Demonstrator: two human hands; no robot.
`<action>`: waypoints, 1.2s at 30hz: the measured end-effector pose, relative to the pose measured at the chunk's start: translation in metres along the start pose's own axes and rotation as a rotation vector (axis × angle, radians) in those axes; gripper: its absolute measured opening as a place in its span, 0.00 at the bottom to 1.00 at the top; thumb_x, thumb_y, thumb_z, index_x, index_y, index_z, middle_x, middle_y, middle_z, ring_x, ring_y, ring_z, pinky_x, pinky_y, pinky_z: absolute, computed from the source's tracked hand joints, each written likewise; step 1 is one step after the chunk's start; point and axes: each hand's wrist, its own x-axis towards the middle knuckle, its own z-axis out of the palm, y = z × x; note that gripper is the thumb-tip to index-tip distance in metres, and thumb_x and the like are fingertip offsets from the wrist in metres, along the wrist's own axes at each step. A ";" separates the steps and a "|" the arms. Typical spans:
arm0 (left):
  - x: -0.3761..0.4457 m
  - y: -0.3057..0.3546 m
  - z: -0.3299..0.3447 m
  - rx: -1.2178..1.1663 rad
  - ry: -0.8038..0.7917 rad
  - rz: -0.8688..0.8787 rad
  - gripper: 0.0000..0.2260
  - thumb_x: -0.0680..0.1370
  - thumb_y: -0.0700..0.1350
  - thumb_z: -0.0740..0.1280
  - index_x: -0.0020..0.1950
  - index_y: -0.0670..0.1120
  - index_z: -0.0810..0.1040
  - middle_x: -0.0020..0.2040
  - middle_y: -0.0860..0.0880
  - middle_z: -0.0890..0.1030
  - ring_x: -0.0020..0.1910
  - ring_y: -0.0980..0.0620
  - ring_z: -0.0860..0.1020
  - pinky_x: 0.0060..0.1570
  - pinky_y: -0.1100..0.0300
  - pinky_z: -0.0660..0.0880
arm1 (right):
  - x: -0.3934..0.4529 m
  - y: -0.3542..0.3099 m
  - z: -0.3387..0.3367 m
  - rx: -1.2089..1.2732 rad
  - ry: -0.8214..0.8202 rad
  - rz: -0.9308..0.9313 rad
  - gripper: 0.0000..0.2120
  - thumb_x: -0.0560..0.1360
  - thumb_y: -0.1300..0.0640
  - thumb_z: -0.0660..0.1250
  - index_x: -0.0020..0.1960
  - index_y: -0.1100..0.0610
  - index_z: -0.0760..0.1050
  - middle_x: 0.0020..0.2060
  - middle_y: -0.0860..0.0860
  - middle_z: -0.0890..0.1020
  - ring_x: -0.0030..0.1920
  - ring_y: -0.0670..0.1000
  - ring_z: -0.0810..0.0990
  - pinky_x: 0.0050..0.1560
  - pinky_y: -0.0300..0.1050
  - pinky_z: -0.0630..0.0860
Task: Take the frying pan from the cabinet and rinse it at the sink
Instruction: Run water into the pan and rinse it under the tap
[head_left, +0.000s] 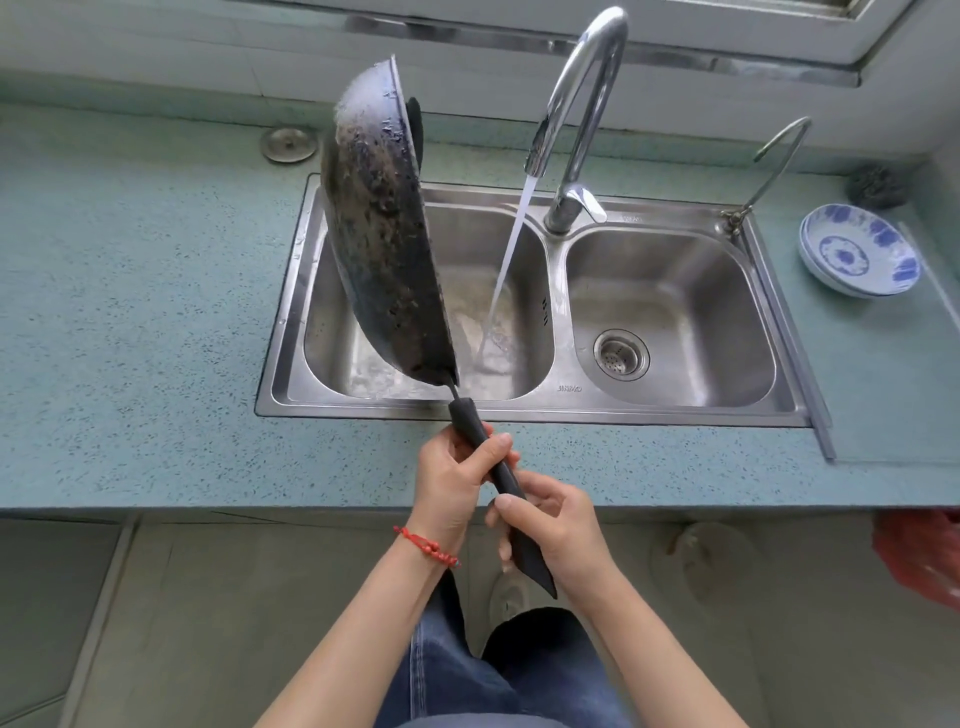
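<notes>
Head view: both hands, left (451, 486) and right (551, 525), grip the pan (382, 234) handle, tipped beside the water (511, 249), so it could splash out.

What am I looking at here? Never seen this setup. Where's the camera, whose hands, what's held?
There is no machine: one wide-angle camera on a person's head looks down at their bare hands. The left hand and right hand both grip the black handle of a frying pan, tilted on edge over the left basin of a steel double sink. The tap is running; its stream falls beside the pan, not onto it. On the blue-green counter lie a drain stopper, stacked blue-and-white bowls and a steel scourer.
</notes>
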 end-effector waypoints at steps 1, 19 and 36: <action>0.000 0.001 0.000 0.035 0.005 0.018 0.06 0.71 0.33 0.68 0.40 0.42 0.73 0.26 0.51 0.79 0.29 0.54 0.80 0.35 0.61 0.78 | 0.000 -0.001 -0.001 -0.021 0.008 -0.006 0.08 0.68 0.61 0.67 0.45 0.63 0.76 0.29 0.54 0.81 0.21 0.51 0.75 0.22 0.41 0.74; 0.003 -0.003 0.003 0.121 0.042 0.019 0.07 0.70 0.34 0.69 0.36 0.41 0.73 0.24 0.50 0.80 0.27 0.57 0.78 0.31 0.67 0.74 | -0.004 0.010 0.011 -0.053 0.141 -0.044 0.11 0.71 0.56 0.62 0.36 0.64 0.72 0.21 0.54 0.71 0.19 0.53 0.67 0.19 0.41 0.66; -0.001 -0.008 0.002 -0.039 0.007 -0.039 0.04 0.73 0.32 0.65 0.39 0.39 0.72 0.26 0.49 0.80 0.28 0.54 0.80 0.31 0.64 0.76 | -0.007 -0.005 0.003 -0.179 0.021 0.111 0.06 0.76 0.65 0.61 0.44 0.68 0.74 0.25 0.55 0.77 0.21 0.52 0.73 0.22 0.41 0.75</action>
